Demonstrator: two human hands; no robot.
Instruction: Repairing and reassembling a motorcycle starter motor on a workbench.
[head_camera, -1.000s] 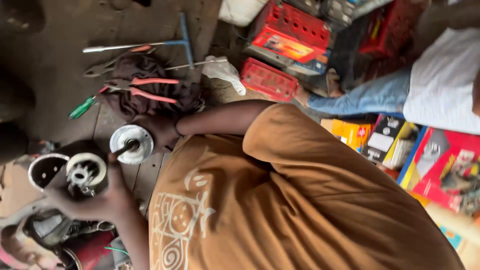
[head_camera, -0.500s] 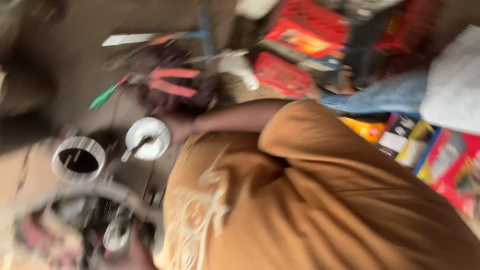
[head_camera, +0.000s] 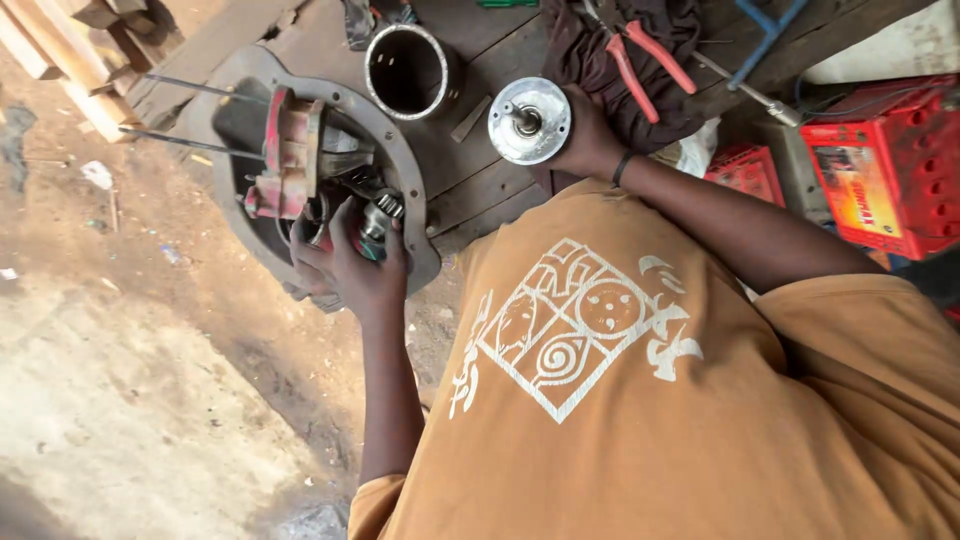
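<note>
The work in hand looks like a strip-down or refit of a small motor, and both hands are busy with its parts. The landmark is the round grey housing (head_camera: 400, 160), which lies at the edge of the wooden boards (head_camera: 470, 185).

The left hand (head_camera: 350, 260) reaches into the lower side of the housing. It is curled around a small metal part (head_camera: 378, 215) with a ribbed tip and a touch of green. The housing also holds a red block assembly (head_camera: 285, 150) in its upper left half, with thin rods sticking out beyond the rim. What lies deeper inside is in shadow.

To the right of the housing, the right hand (head_camera: 590, 135) clasps the edge of a silver disc (head_camera: 528, 120) with a short shaft at its centre, steadying it on the boards. Above the housing, just beside its rim, a steel sleeve (head_camera: 407, 70) stands open and looks empty.

Farther right of the housing, past the disc, red-handled pliers (head_camera: 640, 55) rest on a dark cloth (head_camera: 590, 40). A red crate (head_camera: 880, 160) sits well beyond that.

Any move with the small part would call for a firm pinch and a clear path past the red block.
</note>
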